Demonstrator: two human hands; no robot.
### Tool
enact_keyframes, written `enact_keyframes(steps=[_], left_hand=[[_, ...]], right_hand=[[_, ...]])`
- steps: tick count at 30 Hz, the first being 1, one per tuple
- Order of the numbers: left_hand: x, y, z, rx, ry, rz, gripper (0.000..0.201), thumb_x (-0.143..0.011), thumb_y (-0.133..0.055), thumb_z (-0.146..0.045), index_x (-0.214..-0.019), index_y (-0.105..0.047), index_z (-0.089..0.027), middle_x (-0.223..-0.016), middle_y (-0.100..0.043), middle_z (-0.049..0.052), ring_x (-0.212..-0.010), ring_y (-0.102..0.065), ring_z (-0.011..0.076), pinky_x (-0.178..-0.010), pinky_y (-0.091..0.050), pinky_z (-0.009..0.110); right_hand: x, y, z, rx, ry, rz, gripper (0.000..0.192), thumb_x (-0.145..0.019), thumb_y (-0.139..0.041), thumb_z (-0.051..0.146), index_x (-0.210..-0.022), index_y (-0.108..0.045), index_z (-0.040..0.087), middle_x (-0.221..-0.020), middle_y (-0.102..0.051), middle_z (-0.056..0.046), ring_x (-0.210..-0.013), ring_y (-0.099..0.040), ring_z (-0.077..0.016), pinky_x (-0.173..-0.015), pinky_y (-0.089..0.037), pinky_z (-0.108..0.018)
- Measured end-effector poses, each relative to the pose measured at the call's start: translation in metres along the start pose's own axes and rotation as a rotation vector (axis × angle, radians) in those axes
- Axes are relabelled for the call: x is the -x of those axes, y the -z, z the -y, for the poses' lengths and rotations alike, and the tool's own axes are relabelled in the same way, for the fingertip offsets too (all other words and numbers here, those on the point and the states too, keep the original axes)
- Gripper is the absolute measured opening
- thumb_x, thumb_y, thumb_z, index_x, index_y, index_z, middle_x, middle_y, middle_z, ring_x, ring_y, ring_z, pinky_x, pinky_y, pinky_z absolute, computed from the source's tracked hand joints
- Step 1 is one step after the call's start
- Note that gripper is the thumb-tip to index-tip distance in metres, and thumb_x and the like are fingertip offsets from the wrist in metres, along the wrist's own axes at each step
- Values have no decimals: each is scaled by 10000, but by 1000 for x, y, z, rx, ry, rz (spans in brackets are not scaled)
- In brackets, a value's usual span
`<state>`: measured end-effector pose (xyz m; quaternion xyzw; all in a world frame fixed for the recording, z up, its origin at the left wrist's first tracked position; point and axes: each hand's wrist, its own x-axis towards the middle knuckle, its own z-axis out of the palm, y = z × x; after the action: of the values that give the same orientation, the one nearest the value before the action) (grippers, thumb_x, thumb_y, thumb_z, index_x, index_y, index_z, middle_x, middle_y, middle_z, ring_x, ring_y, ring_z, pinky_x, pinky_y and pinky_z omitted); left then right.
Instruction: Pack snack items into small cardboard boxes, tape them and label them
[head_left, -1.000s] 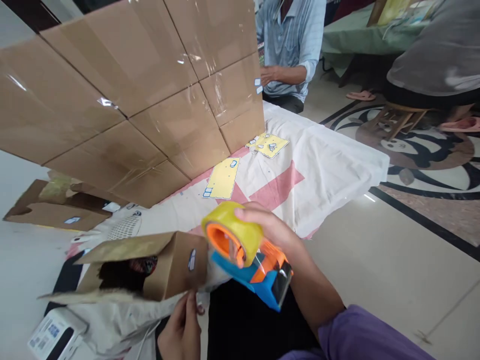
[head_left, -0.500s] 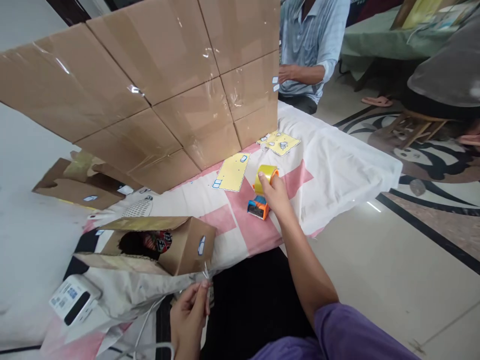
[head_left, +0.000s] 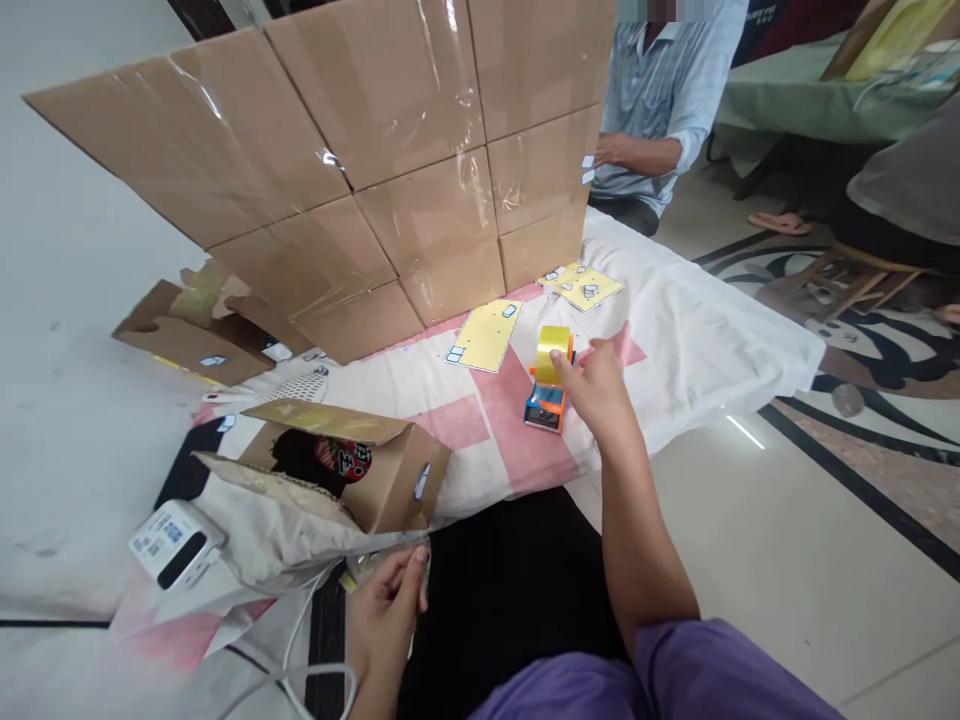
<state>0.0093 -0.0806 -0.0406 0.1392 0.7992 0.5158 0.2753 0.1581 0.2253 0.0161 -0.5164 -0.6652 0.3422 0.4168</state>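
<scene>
My left hand [head_left: 386,610] is closed in a pinch, low in front of the open cardboard box [head_left: 420,465]. A piece of clear tape [head_left: 428,552] shows at its fingertips, partly hidden by the fingers. My right hand [head_left: 600,390] is at the yellow tape roll [head_left: 553,352] of an orange and blue tape dispenser [head_left: 545,410], which stands on the pink and white cloth [head_left: 517,455]. Its thumb lies against the roll while the index finger is stretched out away from it. Inside the box are a dark item and a red printed package [head_left: 343,458].
A large taped cardboard panel [head_left: 420,230] stands upright across the cloth. Yellow paper pieces [head_left: 487,335] lie before it. To the left are a second open box [head_left: 202,345], a white device [head_left: 176,545] and a cable [head_left: 289,640]. Behind the panel sits a person in a light-blue shirt [head_left: 652,100].
My right hand has loosened from the tape roll, its index finger now stretched out. My left hand stays pinched, and the strands above its fingertips no longer show. The view has shifted slightly.
</scene>
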Motion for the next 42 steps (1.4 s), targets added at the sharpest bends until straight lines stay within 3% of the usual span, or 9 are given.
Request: enact_keyframes(steps=[4, 8, 12, 21, 24, 27, 32, 37, 42], left_hand=[[-3, 3, 1, -16, 48, 45, 664, -567, -762, -771, -757, -727, -136, -415, -480, -26, -363, -334, 69, -376, -221, 177], [1, -1, -2, -23, -1, 2, 631, -603, -753, -755, -738, -739, -139, -413, -478, -25, -372, -347, 79, -375, -237, 191], [6, -7, -2, -11, -73, -62, 546, -696, -727, -691, -717, -737, -145, -430, -494, -20, -404, -383, 96, -409, -281, 202], [25, 1, 17, 211, 127, 59, 547, -693, -748, -683, -751, -715, -139, -366, -390, -65, -334, -272, 48, -397, -160, 171], [22, 11, 17, 352, 55, 2, 500, -719, -761, -638, -748, -687, -144, -344, -347, -81, -332, -274, 45, -402, -190, 166], [17, 17, 12, 450, -42, -34, 462, -744, -768, -602, -734, -668, -151, -362, -360, -80, -342, -277, 38, -397, -212, 162], [13, 17, 5, 447, -148, -16, 434, -784, -747, -582, -747, -677, -156, -375, -365, -81, -342, -304, 41, -384, -239, 156], [12, 18, 10, 161, -227, -97, 351, -855, -695, -496, -840, -733, -147, -435, -475, -50, -370, -418, 68, -388, -320, 165], [11, 20, 13, -13, -445, -120, 272, -889, -656, -406, -856, -763, -158, -492, -543, -34, -405, -483, 86, -406, -382, 182]], right_hand=[[40, -9, 49, -215, 306, 226, 523, -886, -652, 402, -1345, -499, 203, -1120, -638, -102, -1070, -607, -264, -1009, -470, -461], [98, -54, 82, -241, 579, 681, 1128, -704, -824, 544, -1587, -177, 274, -1568, -340, -166, -1451, -337, -352, -1152, -364, -530], [134, -97, 85, -80, 658, 631, 1157, -678, -824, 548, -1591, -167, 275, -1592, -227, -196, -1457, -251, -415, -1160, -299, -619], [91, -109, 78, -135, 625, 375, 989, -756, -769, 487, -1551, -258, 198, -1587, -230, -201, -1489, -194, -397, -1194, -246, -611], [104, -90, 69, -359, 603, 305, 489, -831, -668, 452, -1253, -587, 219, -1253, -596, -171, -1199, -545, -349, -1038, -436, -548], [124, -80, 62, -547, 402, 634, 190, -920, -543, 389, -916, -650, 232, -738, -623, -37, -684, -586, -200, -696, -505, -372], [135, -91, 65, -661, -47, 1295, 285, -866, -652, 441, -803, -646, 163, -545, -499, 50, -507, -442, -97, -506, -342, -226], [128, -89, 67, -597, 27, 1313, 266, -796, -750, 379, -734, -613, 159, -618, -521, 46, -565, -443, -82, -530, -352, -201], [126, -79, 68, -442, 27, 1221, 292, -892, -660, 420, -1069, -594, 197, -864, -588, 23, -576, -491, -59, -529, -370, -186]])
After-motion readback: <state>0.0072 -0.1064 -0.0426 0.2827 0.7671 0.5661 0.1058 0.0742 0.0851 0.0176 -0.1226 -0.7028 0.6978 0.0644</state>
